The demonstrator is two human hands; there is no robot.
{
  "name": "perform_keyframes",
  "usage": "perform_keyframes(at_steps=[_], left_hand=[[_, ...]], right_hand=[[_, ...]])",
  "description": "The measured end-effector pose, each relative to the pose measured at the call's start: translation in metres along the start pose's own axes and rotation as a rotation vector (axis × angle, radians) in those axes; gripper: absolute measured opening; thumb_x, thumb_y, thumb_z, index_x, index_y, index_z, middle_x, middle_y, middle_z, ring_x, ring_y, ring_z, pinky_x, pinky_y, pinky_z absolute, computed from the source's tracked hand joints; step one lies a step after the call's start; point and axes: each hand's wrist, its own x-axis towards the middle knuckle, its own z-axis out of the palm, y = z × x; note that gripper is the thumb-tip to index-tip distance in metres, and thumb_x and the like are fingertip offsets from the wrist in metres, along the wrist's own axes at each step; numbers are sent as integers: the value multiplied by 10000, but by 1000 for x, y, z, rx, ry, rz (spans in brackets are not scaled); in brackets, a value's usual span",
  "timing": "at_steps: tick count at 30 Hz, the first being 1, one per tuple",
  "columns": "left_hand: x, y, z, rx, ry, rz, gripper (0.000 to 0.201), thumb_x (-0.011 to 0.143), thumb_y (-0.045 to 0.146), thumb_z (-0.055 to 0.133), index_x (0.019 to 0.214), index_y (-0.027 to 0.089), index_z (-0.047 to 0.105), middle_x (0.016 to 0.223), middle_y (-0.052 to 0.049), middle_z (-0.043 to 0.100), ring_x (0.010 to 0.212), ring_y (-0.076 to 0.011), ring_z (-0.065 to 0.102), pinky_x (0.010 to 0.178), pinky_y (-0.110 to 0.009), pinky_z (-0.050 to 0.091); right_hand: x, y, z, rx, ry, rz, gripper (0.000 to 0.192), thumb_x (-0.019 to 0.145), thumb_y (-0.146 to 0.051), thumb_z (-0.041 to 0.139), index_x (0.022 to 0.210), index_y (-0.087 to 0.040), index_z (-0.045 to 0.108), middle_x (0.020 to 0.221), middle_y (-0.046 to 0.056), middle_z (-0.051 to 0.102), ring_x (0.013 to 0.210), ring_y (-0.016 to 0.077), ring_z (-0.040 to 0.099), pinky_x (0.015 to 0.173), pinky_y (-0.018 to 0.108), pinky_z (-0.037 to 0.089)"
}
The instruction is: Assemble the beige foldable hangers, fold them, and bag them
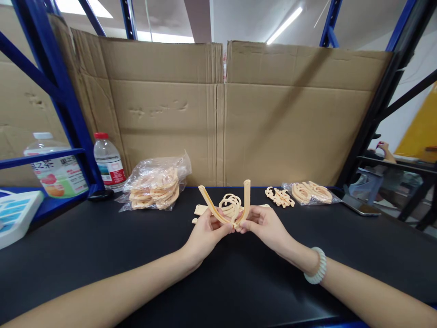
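Note:
My left hand (208, 232) pinches a curved beige strip (210, 200) near its lower end. A second curved beige strip (246, 200) is pinched in my right hand (264, 225), which has a pale coiled band at the wrist. The lower ends of the two strips meet between my fingertips, and their upper ends spread apart in a V. Whether they are joined there I cannot tell. Just behind my hands lie beige rings (231, 201) and flat beige pieces (200, 209) on the black table, partly hidden by the strips and fingers.
A plastic bag of beige parts (157, 187) lies at the back left, beside a red-capped bottle (108, 159). To the back right are small loose beige pieces (280, 197), another bagged set (311, 193) and a phone (362, 205). Cardboard panels (170, 114) stand behind.

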Motion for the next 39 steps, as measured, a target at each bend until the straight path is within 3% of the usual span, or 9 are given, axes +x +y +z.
perform_keyframes(at_steps=[21,29,33,39], left_hand=[[-1,1,2,-29,65,3,438,640,179,805,859,193,426,942,-53,730,804,-194,702,795,-352,537],[1,1,1,-30,100,-1,442,629,179,817,856,183,438,825,-31,718,745,-173,693,769,-327,541],[4,6,-3,-74,127,-14,435,617,183,826,854,168,461,791,-31,706,692,-158,683,742,-311,543],[19,25,-22,-138,142,-7,323,641,123,804,750,148,502,686,-18,675,666,-119,674,682,-196,539]], right_hand=[[-1,-6,4,24,84,73,343,583,-383,830,747,-151,638,694,30,698,643,157,665,703,323,572],[0,-5,3,28,65,69,337,617,-380,816,796,-144,655,751,52,709,681,177,677,718,343,570],[5,-12,-12,48,13,27,320,622,-315,816,862,-160,671,851,41,707,744,153,663,707,290,544],[15,-28,-51,-125,46,-50,279,616,-312,814,795,-171,652,699,7,669,648,141,623,624,276,491]])
